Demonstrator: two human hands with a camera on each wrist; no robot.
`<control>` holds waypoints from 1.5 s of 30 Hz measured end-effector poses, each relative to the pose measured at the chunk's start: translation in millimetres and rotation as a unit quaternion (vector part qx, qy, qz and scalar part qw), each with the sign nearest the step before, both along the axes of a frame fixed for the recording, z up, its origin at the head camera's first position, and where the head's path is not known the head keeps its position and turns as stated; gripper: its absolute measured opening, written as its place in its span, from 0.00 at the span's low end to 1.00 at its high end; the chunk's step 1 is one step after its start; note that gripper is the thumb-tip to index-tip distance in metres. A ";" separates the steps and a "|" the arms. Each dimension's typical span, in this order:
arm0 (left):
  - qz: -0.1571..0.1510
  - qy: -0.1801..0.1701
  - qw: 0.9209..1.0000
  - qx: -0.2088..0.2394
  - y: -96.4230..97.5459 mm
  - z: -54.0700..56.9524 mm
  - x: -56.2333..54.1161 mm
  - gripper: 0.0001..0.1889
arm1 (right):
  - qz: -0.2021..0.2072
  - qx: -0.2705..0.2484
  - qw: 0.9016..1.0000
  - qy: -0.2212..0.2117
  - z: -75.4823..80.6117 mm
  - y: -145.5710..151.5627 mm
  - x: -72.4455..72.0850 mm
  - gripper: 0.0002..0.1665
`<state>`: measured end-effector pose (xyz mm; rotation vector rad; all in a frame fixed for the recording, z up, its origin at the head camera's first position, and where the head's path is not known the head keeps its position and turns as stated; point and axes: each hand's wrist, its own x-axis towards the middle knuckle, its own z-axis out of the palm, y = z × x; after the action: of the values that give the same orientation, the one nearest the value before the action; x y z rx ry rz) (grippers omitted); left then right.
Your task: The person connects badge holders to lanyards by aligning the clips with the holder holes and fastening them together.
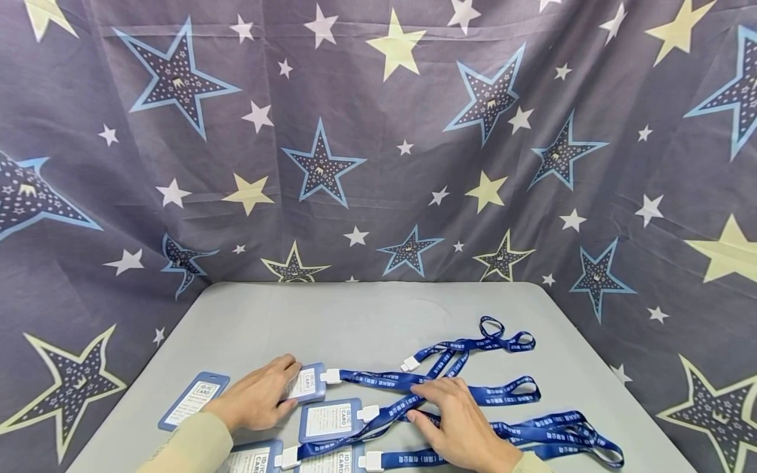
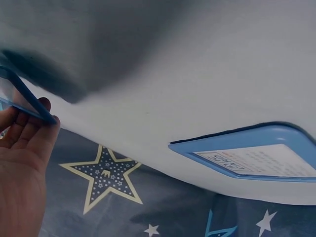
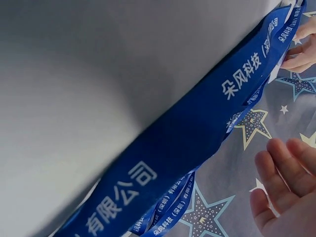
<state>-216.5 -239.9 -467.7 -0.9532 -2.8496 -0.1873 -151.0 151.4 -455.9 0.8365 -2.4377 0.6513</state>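
My left hand [image 1: 260, 393] grips the edge of a blue-framed ID card holder [image 1: 309, 382], also seen at the far left of the left wrist view. A white clip [image 1: 330, 376] joins that holder to a blue lanyard [image 1: 381, 379] with white lettering. My right hand [image 1: 464, 430] is over the lanyards at the right, its fingers loosely extended. In the right wrist view the fingers [image 3: 279, 165] are beside the blue strap [image 3: 197, 113] with nothing gripped. Another clipped ID card holder [image 1: 327, 420] lies just below the held one.
A loose card holder [image 1: 194, 399] without a lanyard lies left of my left hand. Two more clipped holders lie at the near edge, one of them here [image 1: 254, 458]. Another lanyard [image 1: 485, 343] is looped farther back on the grey table [image 1: 331, 315]. A star-patterned curtain [image 1: 355, 98] surrounds the table.
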 end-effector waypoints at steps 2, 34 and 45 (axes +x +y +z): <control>0.003 -0.001 1.000 -0.003 -1.3 -0.2 0.2 0.32 | 0.000 -0.001 1.000 -0.002 -0.2 0.1 0.2 0.20; 0.075 -0.073 0.994 -0.024 -8.3 2.2 8.9 0.37 | 0.003 -0.008 1.000 0.007 -4.1 1.2 -0.1 0.20; 0.054 -0.044 0.998 0.000 2.4 5.2 13.2 0.39 | 0.002 -0.004 1.000 0.013 -4.1 2.7 -0.9 0.20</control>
<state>-203.2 -237.4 -462.5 -0.8086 -2.9712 -0.2224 -151.9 154.1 -460.0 0.8420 -2.4099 0.6473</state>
